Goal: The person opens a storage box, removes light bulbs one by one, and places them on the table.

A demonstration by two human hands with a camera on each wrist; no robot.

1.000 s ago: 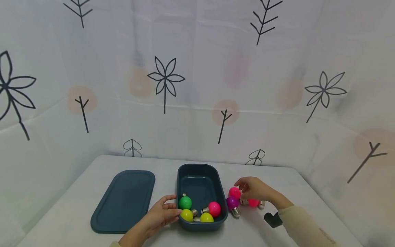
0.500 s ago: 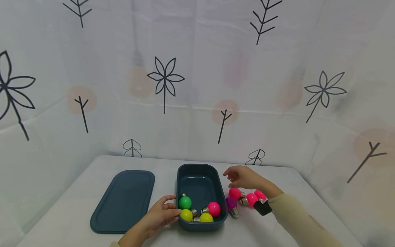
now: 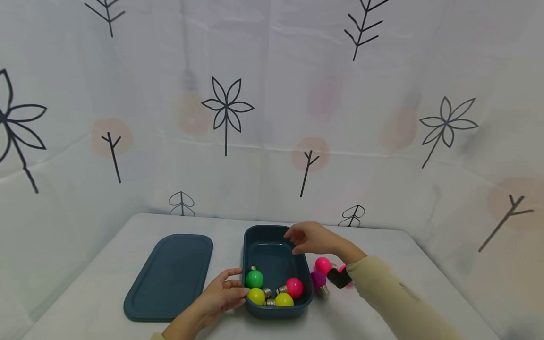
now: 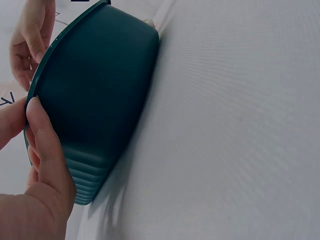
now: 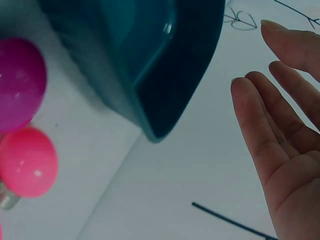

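A dark teal plastic box stands mid-table. At its near end lie a green light bulb, two yellow bulbs and a pink bulb. My left hand grips the near left side of the box; the left wrist view has the rim between thumb and fingers. Over the far right rim hovers my right hand. In the right wrist view that hand's fingers are loosely bent, with nothing between them.
Right of the box lie a purple bulb and a pink bulb, with more pink partly hidden behind the right wrist's dark camera. A flat teal lid lies to the left. A patterned white cloth hangs behind the table.
My right hand has moved left and away from me, from above the loose bulbs to over the box's far right rim. My left hand and the bulbs in the box stay put.
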